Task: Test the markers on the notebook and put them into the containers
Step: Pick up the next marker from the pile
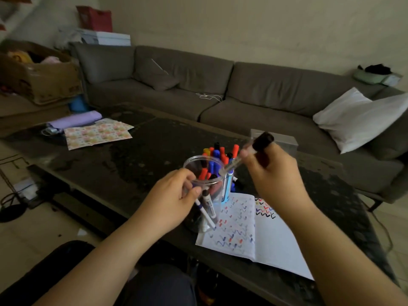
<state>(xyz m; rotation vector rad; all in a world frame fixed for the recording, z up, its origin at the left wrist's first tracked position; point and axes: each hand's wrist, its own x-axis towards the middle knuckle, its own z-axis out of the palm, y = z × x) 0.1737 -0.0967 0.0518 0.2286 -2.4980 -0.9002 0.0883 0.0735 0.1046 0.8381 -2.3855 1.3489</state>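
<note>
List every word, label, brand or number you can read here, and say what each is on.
No text can be read.
Markers in the left hand: barrel print, too blurred.
Cardboard box: marks on its side, too blurred.
Red bag: no print legible.
Notebook: only coloured test squiggles, no words.

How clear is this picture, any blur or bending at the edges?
Head view: dim, soft indoor light; the right hand and its marker are motion-blurred; the notebook scribbles read fairly clearly; wide-angle distortion curves the sofa and table edges.
</note>
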